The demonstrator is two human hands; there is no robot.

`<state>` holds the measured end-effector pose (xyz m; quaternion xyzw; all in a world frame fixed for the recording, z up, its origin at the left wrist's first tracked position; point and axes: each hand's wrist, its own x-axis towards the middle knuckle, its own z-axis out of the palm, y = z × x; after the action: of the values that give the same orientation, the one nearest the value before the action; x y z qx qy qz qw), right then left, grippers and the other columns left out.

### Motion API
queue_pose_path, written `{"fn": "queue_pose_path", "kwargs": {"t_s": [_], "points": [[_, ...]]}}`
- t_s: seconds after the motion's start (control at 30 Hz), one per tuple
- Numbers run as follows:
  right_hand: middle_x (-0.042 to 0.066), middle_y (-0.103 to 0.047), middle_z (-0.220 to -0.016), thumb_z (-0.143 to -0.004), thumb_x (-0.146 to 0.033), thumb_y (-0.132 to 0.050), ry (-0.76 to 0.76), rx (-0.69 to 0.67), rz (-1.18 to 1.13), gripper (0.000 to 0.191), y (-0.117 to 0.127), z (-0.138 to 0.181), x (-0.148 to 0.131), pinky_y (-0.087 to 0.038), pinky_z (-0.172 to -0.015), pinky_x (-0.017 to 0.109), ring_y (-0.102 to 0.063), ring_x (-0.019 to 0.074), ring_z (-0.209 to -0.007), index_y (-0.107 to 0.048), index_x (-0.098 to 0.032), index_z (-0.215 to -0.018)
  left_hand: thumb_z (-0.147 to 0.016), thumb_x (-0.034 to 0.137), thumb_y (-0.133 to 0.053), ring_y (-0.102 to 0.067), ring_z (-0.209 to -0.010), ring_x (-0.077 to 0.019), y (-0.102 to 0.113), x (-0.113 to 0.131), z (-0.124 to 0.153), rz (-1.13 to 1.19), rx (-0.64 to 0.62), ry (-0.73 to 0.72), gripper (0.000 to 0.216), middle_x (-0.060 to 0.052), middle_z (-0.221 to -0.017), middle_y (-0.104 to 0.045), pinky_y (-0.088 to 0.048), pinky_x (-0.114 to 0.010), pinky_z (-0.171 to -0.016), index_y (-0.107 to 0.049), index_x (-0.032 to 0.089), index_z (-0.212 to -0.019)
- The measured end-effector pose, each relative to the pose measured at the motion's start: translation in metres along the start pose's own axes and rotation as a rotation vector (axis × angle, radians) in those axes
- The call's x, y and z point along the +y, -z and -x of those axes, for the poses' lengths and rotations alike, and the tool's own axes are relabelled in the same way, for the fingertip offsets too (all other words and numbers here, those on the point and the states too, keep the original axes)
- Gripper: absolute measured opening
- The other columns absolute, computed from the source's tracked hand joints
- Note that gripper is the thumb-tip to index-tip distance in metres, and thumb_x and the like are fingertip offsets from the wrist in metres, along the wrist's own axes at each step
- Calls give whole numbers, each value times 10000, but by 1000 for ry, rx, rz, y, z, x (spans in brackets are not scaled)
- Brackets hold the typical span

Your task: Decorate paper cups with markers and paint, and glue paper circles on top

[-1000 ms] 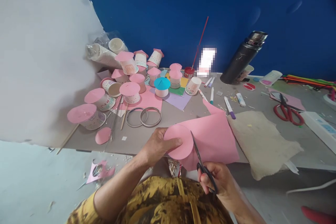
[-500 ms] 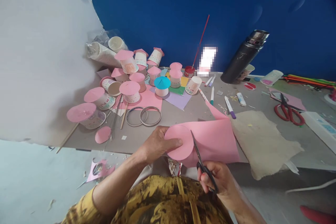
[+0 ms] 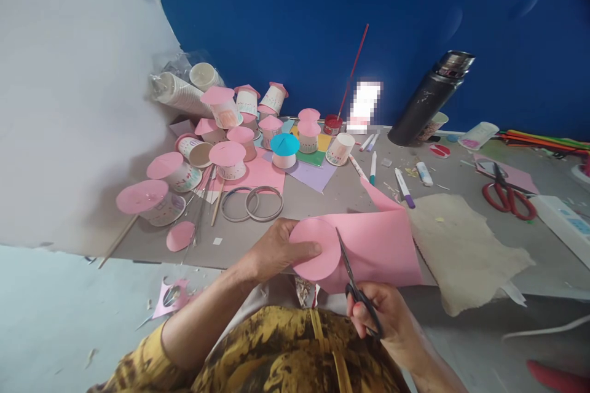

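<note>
My left hand (image 3: 275, 249) pinches a pink paper circle (image 3: 314, 248) that is still joined to a larger pink paper sheet (image 3: 380, 247). My right hand (image 3: 383, 317) is closed on black scissors (image 3: 354, 279), whose blades point up along the circle's right edge. The sheet curls up at its far corner above the grey board (image 3: 322, 206).
Several paper cups with pink lids (image 3: 225, 158) and one with a blue cone lid (image 3: 284, 148) crowd the far left. Two metal rings (image 3: 251, 202), markers (image 3: 404, 187), red scissors (image 3: 507, 196), a dark flask (image 3: 428, 98), a beige cloth (image 3: 461, 245) and a red paint pot with brush (image 3: 332, 124) lie around.
The pink sheet's far edge has curled up a little. Both hands and the scissors stay almost where they were.
</note>
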<state>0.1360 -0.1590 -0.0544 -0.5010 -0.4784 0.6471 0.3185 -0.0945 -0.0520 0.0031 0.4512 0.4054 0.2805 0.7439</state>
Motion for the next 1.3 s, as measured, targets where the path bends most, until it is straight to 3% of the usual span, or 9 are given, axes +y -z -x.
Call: {"fn": "queue_pose_path", "kwargs": {"t_s": [0.27,0.43,0.77,1.3], "points": [[0,-549,-513,-746,-855,-674,-26,-15,-5,692,0,0,-5,-288,-531,268,-398,102,-506,-607,-171,-666,-631,433,-909,-628,-617,-171,3,2,-1,-24,22,3,366,-65,-707,-726,-508,-254,-566,-807,114,-779],[16,-595,-544,-783,-845,-650,-16,-13,5,696,3,-1,2,-311,-539,264,-433,105,-516,-668,-151,-747,-655,427,-891,-628,-634,-174,7,6,-2,-83,-17,-11,343,-66,-710,-721,-509,-246,-571,-806,117,-775],[-7,-539,-500,-715,-866,-687,-33,1,-16,698,1,-3,-3,-314,-523,263,-407,103,-475,-628,-172,-684,-712,411,-855,-612,-641,-159,14,8,-4,-184,-67,-52,306,-48,-709,-706,-486,-229,-591,-798,122,-796],[5,-559,-509,-753,-825,-691,-15,-10,-13,670,3,-2,-1,-313,-529,264,-423,108,-491,-658,-157,-711,-724,392,-853,-576,-660,-138,15,14,-4,-226,-147,-30,279,-22,-714,-672,-468,-214,-604,-773,131,-775]]}}
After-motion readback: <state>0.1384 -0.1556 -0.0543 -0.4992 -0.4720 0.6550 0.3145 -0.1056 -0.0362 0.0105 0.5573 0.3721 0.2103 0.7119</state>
